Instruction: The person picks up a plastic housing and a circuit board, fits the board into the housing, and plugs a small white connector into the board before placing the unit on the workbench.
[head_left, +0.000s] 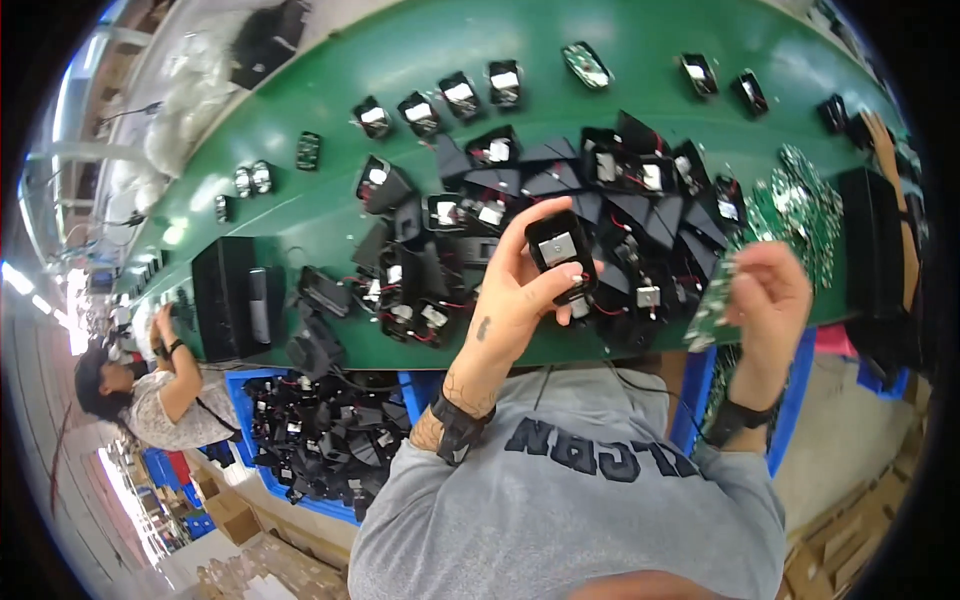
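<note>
Here we see a black plastic housing (562, 252) with a pale square part on its face, raised above the green conveyor belt (330, 215); our left hand (520, 295) clamps it, while our right hand (765, 290) pinches a green circuit board (712, 305).

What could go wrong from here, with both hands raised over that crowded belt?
The left hand pinches the black housing only by its edges, so it could slip into the pile of black parts. The right hand holds the green circuit board at the belt's near edge, so it might drop off.
</note>
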